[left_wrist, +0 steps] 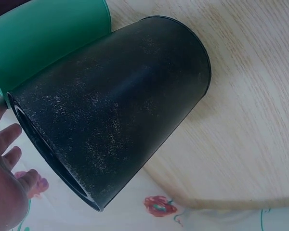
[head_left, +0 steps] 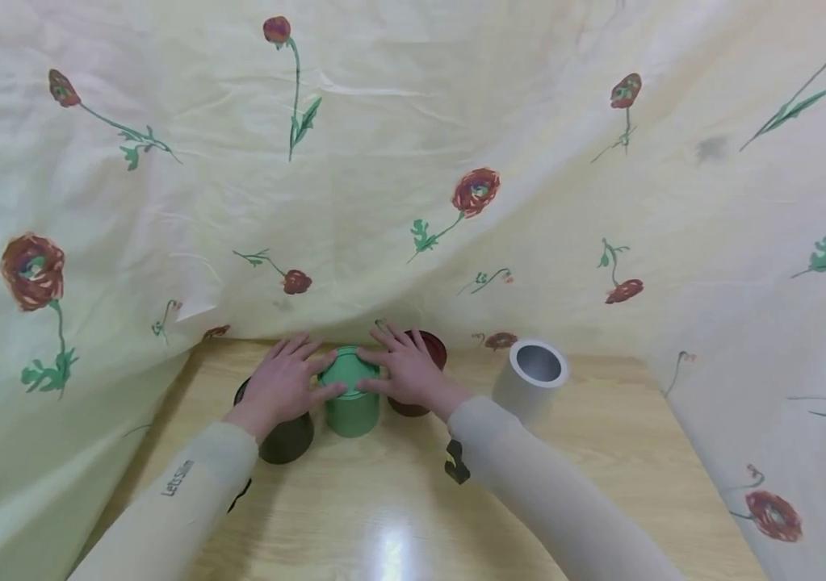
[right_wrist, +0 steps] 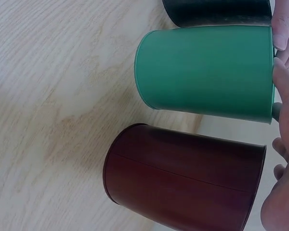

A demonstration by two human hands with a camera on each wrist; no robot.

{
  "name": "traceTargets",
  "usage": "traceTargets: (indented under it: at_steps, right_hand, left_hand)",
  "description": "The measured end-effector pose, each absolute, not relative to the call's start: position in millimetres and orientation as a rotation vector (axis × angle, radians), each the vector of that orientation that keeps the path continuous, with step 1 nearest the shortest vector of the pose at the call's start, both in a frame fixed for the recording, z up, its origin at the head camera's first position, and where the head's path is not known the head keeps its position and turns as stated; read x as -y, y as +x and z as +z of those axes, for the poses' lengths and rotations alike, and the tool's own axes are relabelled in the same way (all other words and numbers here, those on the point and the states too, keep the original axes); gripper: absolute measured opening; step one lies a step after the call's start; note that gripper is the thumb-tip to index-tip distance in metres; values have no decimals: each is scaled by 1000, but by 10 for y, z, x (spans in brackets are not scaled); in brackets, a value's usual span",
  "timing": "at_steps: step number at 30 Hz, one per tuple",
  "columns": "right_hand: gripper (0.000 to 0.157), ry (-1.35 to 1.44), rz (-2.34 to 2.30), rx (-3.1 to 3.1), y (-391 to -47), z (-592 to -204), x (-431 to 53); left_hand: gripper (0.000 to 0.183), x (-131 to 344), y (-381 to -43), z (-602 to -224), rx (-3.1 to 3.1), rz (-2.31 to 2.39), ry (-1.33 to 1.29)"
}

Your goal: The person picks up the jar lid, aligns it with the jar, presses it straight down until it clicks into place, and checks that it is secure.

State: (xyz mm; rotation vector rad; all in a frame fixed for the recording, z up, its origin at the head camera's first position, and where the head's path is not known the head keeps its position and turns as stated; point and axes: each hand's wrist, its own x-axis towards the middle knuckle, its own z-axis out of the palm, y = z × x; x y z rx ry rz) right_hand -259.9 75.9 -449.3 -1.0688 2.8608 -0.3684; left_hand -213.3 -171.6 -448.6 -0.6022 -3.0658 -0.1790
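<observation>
Green tapered cylindrical container with a smooth surface [head_left: 352, 415], standing upright on a pale wood-grain table [head_left: 354, 524], near its far edge, with both hands at its upper rim. The left hand [head_left: 283, 387] is open, its fingers spread and its thumb and index finger extended to the near and far parts of the rim. The right hand [head_left: 408, 371] mirrors it from the other side, likewise open; neither hand is curled round the container. A green face shows between the fingers at the top; whether it is a lid or the interior cannot be told. Just beside the green container, beneath the left hand, stands a black tapered cylindrical container with a scuffed surface [left_wrist: 111, 110]; beneath the right stands a dark red, smooth cylindrical container [right_wrist: 183, 175]. Farther right is a pale grey, thick-walled cylinder with an open top [head_left: 525, 391]. Behind hangs a cream cloth printed with red flowers [head_left: 383, 97]
</observation>
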Motion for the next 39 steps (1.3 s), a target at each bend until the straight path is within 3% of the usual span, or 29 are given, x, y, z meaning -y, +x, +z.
traceTargets:
  at_steps: [22,39]
  right_hand:
    - [67,-1076,-315,-2908,-2573,-4505,-740]
    - [64,-1141,-286,-2946,-2553,-4410,-1004]
  left_hand:
    - [71,1724,-2186,-4355,3011,-20,-693]
    - [70,1590,-2204,-4164,2990,-31,-734]
